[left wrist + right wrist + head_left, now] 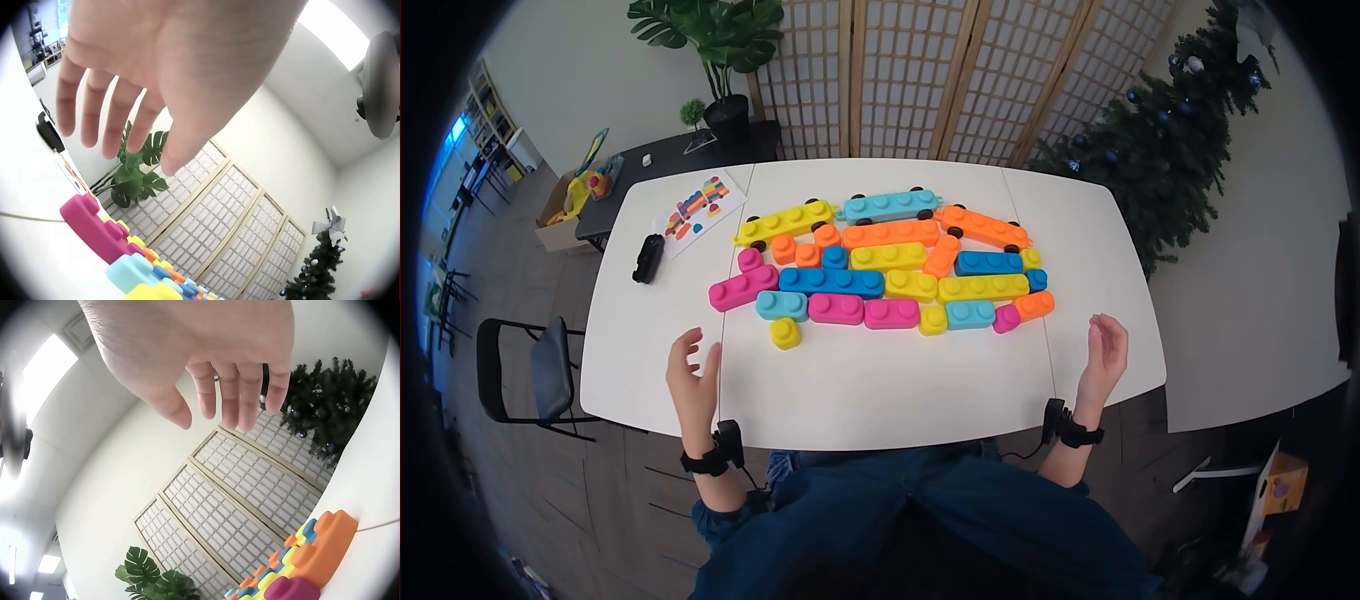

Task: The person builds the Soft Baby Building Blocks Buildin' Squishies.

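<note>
Both hands are empty, held at either side of a spread of large toy building bricks. The left hand (693, 390) is at the table's front left, nearest a yellow single-stud brick (785, 333) and a magenta brick (743, 288); its fingers are relaxed in the left wrist view. At the right, the other hand (1104, 360) has loosely bent fingers, closest to an orange brick (1034, 305) and a small magenta brick (1007, 318). Blue, yellow, magenta, teal and orange bricks lie in rough rows between them. Behind these stand three wheeled bases: yellow (786, 223), light blue (889, 207) and orange (983, 228).
On the white table (880, 390), a printed picture sheet (703, 210) and a black case-like object (648, 259) lie at the left. A dark side table with a potted plant (728, 115) stands behind. A folding chair (550, 370) is at the left, a decorated tree (1150, 150) at the right.
</note>
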`<state>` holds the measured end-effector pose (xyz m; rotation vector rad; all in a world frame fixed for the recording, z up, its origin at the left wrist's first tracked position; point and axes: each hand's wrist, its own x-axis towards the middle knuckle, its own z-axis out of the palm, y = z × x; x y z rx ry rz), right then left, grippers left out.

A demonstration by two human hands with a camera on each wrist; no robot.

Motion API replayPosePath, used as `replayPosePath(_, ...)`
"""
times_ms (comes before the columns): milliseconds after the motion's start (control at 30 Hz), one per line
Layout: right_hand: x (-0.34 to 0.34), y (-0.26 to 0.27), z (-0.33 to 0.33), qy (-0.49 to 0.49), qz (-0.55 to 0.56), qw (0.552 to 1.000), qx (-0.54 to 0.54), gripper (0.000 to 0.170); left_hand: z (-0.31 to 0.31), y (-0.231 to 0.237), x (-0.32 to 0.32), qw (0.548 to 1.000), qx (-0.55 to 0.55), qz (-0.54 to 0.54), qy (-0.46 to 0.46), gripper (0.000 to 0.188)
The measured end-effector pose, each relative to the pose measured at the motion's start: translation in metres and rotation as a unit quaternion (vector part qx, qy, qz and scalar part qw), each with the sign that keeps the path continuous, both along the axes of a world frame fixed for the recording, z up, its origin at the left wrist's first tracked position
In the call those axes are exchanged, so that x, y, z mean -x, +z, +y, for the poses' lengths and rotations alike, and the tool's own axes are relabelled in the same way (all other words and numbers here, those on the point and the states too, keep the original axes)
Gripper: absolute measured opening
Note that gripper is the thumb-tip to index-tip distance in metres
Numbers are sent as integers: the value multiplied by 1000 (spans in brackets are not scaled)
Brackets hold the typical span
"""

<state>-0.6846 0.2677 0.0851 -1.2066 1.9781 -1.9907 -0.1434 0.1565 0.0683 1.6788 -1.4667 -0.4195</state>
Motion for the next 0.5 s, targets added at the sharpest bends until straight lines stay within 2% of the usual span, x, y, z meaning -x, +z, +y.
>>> replayPosePath(67,-4,3,-14,11,8,1000,-6,21,-4,2,20,996,-17,-54,-65,45)
replayPosePath(133,-11,4,-27,41,12,999,-14,22,-10,-5,38,979,41,-95,-177,51)
replayPosePath(200,-21,4,-37,55,35,997,-48,22,-8,-5,63,962,10,-99,-255,55)
replayPosePath(233,-26,5,-41,68,61,993,-78,21,-9,-11,70,946,-1,-134,-296,50)
replayPosePath(267,-29,4,-44,70,61,992,-80,21,-9,-12,75,946,-4,-134,-294,50)
replayPosePath(333,-36,3,-47,134,90,980,-120,21,-8,-15,83,922,-15,-233,-309,42)
replayPosePath(367,-40,5,-47,149,86,976,-131,21,-9,-18,85,927,-4,-251,-280,38)
replayPosePath(500,-43,6,-48,176,95,968,-152,20,-21,-32,78,926,16,-260,-272,38)
